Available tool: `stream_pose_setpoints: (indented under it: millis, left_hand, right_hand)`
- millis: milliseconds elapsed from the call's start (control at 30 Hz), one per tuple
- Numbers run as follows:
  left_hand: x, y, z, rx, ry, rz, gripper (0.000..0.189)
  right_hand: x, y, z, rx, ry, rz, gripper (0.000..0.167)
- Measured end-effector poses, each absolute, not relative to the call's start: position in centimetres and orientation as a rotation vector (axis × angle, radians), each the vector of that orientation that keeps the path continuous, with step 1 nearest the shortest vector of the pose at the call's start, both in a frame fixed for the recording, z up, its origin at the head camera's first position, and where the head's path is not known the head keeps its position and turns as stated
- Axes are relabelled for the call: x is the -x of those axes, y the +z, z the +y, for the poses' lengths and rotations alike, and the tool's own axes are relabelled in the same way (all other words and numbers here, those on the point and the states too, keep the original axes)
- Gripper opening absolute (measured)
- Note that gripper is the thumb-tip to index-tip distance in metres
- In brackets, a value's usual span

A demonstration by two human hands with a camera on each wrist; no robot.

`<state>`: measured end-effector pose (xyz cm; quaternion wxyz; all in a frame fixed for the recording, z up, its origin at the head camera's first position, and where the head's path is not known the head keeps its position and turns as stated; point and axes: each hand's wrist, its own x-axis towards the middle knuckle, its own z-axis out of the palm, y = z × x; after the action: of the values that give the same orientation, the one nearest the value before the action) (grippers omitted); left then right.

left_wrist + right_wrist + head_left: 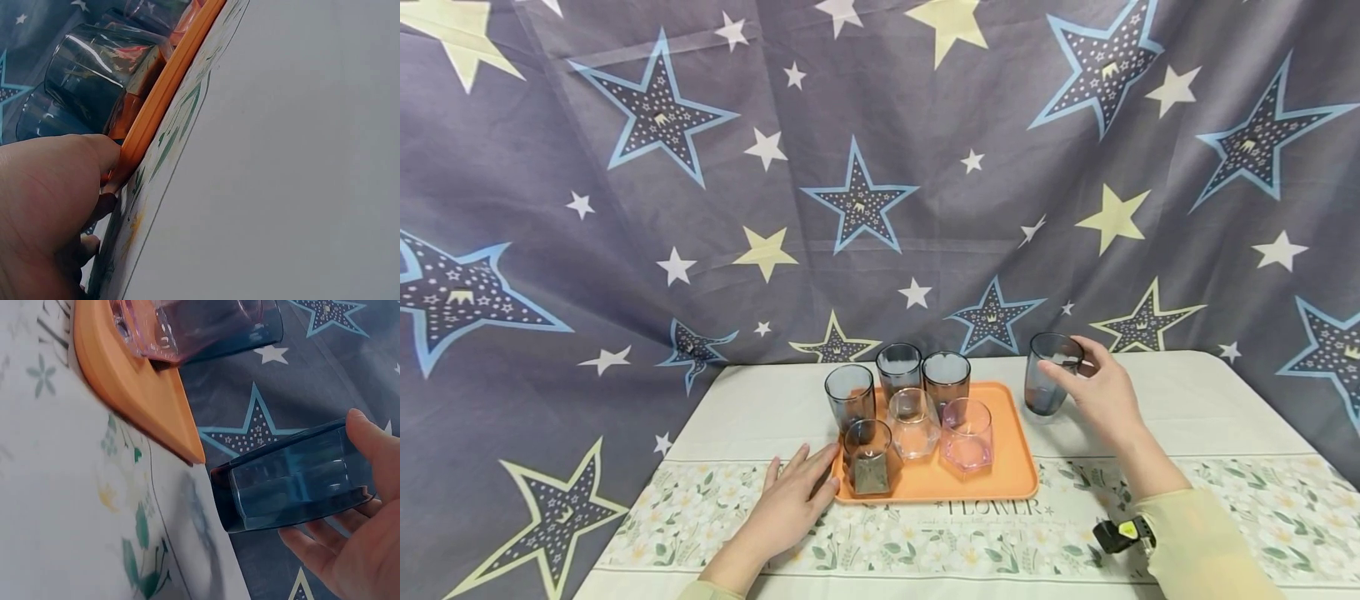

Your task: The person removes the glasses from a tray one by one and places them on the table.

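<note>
Blue glass (pixel 1043 398) in right hand (pixel 1103 392)

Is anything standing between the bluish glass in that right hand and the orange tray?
Nothing visible does: in the head view, only tablecloth shows between the bluish glass in the right hand and the orange tray.

Tray (pixel 1011 454): plain orange. Held tumbler (pixel 1042 397): translucent smoky blue. Three tumblers (pixel 850 402) (pixel 898 372) (pixel 946 379) on the tray: the same smoky blue. Faceted glass (pixel 914 432): clear, colourless. Second glass (pixel 967 437): pale pink. Front glass (pixel 870 458): smoky grey-brown. Tablecloth (pixel 767 417): off-white, with floral band (pixel 700 508) of white blossoms, yellow touches, green leaves; dark lettering (pixel 992 508), "FLOWER". Backdrop (pixel 820 100): grey-purple, scattered with plain white and pale-yellow stars, plus dark stars edged blue or yellow, filled with tiny stars and a crown. Sleeves (pixel 1206 546): pale yellow-green. Wrist device (pixel 1120 535): black, with bright yellow-green patch.
</note>
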<state>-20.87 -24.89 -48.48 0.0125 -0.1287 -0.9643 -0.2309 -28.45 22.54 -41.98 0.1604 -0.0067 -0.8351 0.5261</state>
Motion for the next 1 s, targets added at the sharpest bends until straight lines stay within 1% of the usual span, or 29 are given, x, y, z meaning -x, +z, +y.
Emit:
stream_pose_setpoints:
  millis: [233, 700, 1000]
  left_hand:
    - [20.8, -48.4, -24.9, 0.403, -0.716, -3.006, 0.057]
    - [20.6, -48.1, -24.8, 0.421, -0.733, -2.998, 0.056]
    - [20.5, -47.8, -24.9, 0.414, -0.752, -3.004, 0.055]
  right_hand:
    - [28.8, -42.6, 23.1, 0.068, 1.528, -2.388, 0.097]
    - [28.9, -43.2, 23.2, 0.082, 1.534, -2.416, 0.102]
    - [29.1, -43.5, 23.0, 0.048, 1.513, -2.421, 0.100]
